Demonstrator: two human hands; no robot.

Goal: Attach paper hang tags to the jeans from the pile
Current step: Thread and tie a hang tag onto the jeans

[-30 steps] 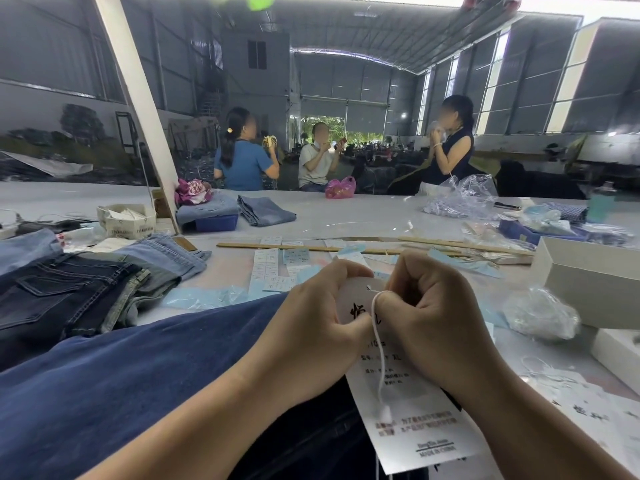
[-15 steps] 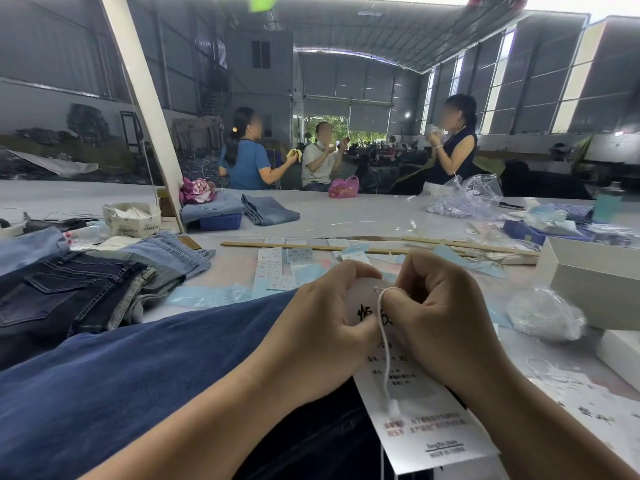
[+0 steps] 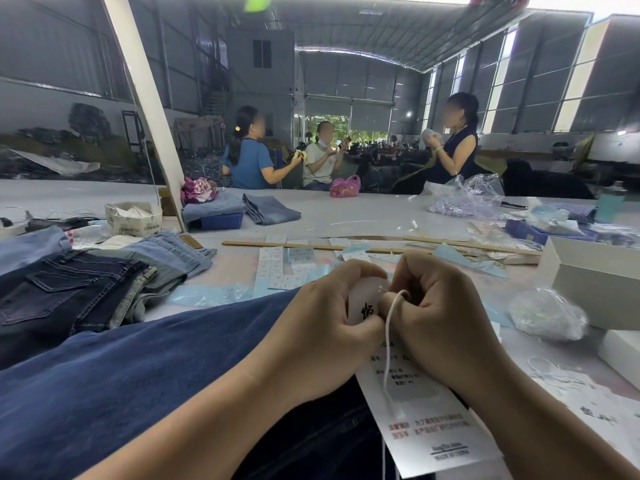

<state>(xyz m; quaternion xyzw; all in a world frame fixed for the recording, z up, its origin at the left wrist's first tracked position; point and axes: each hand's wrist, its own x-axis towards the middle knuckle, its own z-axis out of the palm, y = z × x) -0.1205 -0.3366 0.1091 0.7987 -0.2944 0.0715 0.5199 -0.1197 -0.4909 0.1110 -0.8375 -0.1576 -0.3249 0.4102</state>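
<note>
Item: paper hang tag [image 3: 419, 403], white, printed. I saw its top end pinched between my left hand [image 3: 322, 337] and right hand [image 3: 436, 327], both curled around it; the rest hung nearward below them. White string [image 3: 387, 344] dangled from my right fingers. Dark blue jeans [image 3: 121, 386] lay beneath, near left.

The hang tag [image 3: 422, 407] is smooth white paper with a faint sheen, printed in black and red, and a matt white cord [image 3: 388, 344] of soft twisted fibre runs down its face. The jeans [image 3: 131, 379] under the forearms are matt, mid-blue woven denim. The table [image 3: 381, 216] presents a smooth, pale, slightly glossy surface, on which lie bare wooden sticks [image 3: 311, 245] and crinkled glossy clear plastic [image 3: 467, 199].
</note>
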